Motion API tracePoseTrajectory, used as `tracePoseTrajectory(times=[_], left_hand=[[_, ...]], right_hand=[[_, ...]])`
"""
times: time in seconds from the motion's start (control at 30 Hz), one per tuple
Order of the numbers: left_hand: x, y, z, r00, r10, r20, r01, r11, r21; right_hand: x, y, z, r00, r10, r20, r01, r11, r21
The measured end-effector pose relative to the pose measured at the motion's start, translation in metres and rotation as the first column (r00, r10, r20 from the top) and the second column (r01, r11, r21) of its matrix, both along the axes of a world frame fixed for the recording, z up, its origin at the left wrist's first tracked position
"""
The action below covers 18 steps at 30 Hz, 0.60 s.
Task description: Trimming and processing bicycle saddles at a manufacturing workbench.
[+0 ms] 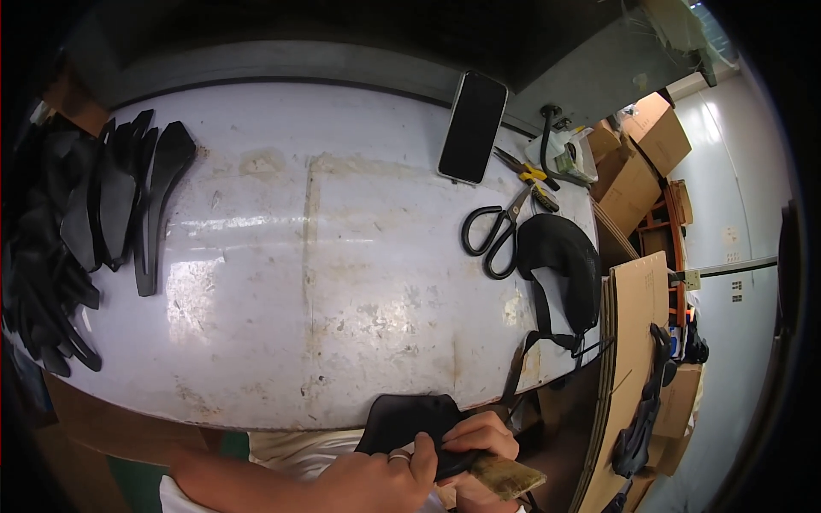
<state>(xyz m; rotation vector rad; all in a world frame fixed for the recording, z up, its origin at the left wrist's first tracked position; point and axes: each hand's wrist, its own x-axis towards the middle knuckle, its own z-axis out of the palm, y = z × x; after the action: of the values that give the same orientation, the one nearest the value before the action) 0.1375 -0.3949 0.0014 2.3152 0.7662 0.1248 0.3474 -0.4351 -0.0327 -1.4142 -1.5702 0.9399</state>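
Note:
At the near edge of the table, my left hand (pixel 385 480) is closed round a black spatula-like piece (pixel 409 419) with a broad, flat, rounded end. A ring sits on one of its fingers. Close beside it, my right hand (pixel 486 438) has its fingers bent and pressed against the same piece. A worn yellow-brown flat strip (pixel 510 475) sticks out below the right hand; its other end is hidden, and its kind is unclear. On the far left, several similar black spatulas (pixel 162 188) lie overlapping in a heap.
Black-handled scissors (pixel 499 231), yellow-and-black cutters (pixel 530 173) and a phone (pixel 473 128) lie on the right of the white table (pixel 256 325). A black mesh item with straps (pixel 564 265) rests nearer. Cardboard boxes (pixel 637 179) and upright cardboard sheets (pixel 633 342) stand beyond the right edge.

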Motion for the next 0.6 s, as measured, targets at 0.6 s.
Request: tracePoseTrajectory(times=[0.6], left_hand=[[-0.07,0.034,0.012,0.98,0.186,0.067,-0.155,0.933,-0.324]], right_hand=[[-0.074,0.064,0.041,0.371,0.929,-0.004,-0.546,0.221,0.808]])
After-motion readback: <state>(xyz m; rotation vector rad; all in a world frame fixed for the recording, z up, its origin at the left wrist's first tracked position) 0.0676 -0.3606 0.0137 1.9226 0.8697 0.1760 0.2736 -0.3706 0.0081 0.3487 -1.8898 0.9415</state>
